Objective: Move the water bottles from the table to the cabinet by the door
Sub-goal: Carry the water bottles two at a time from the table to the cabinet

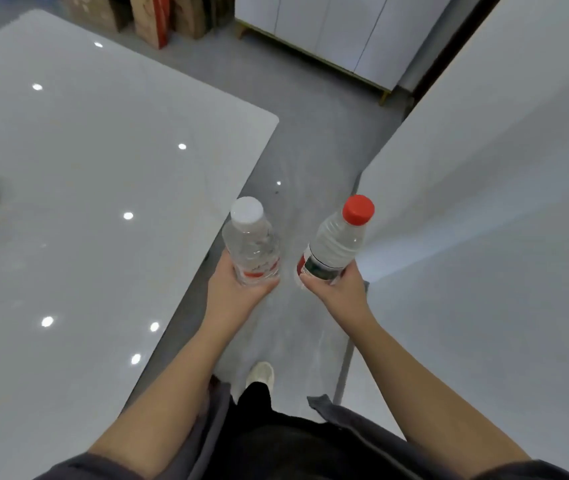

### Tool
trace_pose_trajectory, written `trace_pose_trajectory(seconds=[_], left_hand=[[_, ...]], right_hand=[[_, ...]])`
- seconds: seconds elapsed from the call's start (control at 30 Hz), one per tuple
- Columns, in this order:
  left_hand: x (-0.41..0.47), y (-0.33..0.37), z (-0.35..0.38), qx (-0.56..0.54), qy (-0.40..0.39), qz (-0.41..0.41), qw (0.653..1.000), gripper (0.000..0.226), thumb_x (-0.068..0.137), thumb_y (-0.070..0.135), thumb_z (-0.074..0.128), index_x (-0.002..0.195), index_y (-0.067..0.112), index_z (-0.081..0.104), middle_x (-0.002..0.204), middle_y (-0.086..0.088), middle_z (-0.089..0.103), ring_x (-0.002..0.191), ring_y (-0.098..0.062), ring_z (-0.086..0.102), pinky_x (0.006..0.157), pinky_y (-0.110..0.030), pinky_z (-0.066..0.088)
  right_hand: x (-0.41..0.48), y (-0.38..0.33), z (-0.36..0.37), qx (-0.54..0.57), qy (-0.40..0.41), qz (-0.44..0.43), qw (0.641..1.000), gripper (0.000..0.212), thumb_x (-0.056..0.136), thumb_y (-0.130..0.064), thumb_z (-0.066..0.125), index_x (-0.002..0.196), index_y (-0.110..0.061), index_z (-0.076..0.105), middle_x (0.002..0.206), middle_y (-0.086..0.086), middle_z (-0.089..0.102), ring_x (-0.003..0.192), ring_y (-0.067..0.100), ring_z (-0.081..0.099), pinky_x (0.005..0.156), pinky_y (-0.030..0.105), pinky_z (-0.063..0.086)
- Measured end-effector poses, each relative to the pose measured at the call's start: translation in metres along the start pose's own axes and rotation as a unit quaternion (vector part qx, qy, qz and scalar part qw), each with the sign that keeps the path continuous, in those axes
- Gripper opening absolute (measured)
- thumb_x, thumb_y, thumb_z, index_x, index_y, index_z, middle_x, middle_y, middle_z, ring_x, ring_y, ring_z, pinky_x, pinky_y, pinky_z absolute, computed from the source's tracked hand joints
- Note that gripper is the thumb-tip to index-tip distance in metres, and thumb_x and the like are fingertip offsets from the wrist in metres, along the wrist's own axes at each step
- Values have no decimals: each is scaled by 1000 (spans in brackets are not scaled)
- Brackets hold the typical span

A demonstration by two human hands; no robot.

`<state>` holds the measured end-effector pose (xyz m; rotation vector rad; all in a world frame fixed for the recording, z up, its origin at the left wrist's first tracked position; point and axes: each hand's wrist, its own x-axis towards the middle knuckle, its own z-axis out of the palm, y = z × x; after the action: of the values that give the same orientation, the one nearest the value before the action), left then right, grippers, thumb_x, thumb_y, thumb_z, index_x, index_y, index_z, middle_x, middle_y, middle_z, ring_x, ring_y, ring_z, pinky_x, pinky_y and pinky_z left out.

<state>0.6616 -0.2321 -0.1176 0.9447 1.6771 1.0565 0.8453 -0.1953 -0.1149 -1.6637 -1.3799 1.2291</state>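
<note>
Each grip is wrapped low around a bottle, the left hand carrying the clear white-capped plastic water bottle and the right hand the red-capped one, upright over the floor right of the glossy white surface, likely for carrying to the far white cabinet.

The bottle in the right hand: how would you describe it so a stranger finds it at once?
Look at the grey floor aisle beside the glossy white table. Two hands hold clear plastic bottles there; the right hand holds the tilted one. Its red cap sets it apart from the white-capped bottle.
</note>
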Motion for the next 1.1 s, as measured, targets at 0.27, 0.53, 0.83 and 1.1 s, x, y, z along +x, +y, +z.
trace_pose_trajectory(seconds=[0.27, 0.53, 0.83, 1.1], left_hand=[[24, 96, 58, 16, -107, 115, 987, 56, 67, 24, 87, 111, 29, 52, 100, 18, 64, 90, 8, 61, 72, -10, 46], [28, 196, 76, -22, -169, 232, 958, 51, 71, 14, 84, 102, 37, 51, 99, 18, 64, 85, 10, 62, 67, -8, 48], [29, 291, 62, -84, -216, 282, 931, 52, 68, 6, 85, 107, 29, 58, 103, 6, 71, 94, -9, 68, 78, -23, 52], [33, 347, 39, -115, -226, 287, 924, 52, 72, 3, 81, 114, 22, 58, 106, 2, 71, 94, -11, 67, 76, -27, 52]], right_hand=[[0, -41, -77, 61, 144, -28, 987, 55, 72, -14, 84, 110, -38, 53, 99, -25, 66, 90, -8, 64, 76, 15, 54], [3, -117, -128, 142, 223, -122, 957, 55, 72, -10, 84, 110, -37, 54, 105, -16, 68, 90, -3, 67, 76, 17, 56], [-1, -212, -172, 177, 243, -197, 933, 47, 77, -13, 80, 111, -34, 56, 102, -15, 69, 86, 0, 69, 69, 23, 57], [-16, -263, -182, 146, 251, -226, 930, 46, 77, -11, 79, 112, -28, 55, 95, -16, 66, 76, -3, 66, 60, 17, 51]])
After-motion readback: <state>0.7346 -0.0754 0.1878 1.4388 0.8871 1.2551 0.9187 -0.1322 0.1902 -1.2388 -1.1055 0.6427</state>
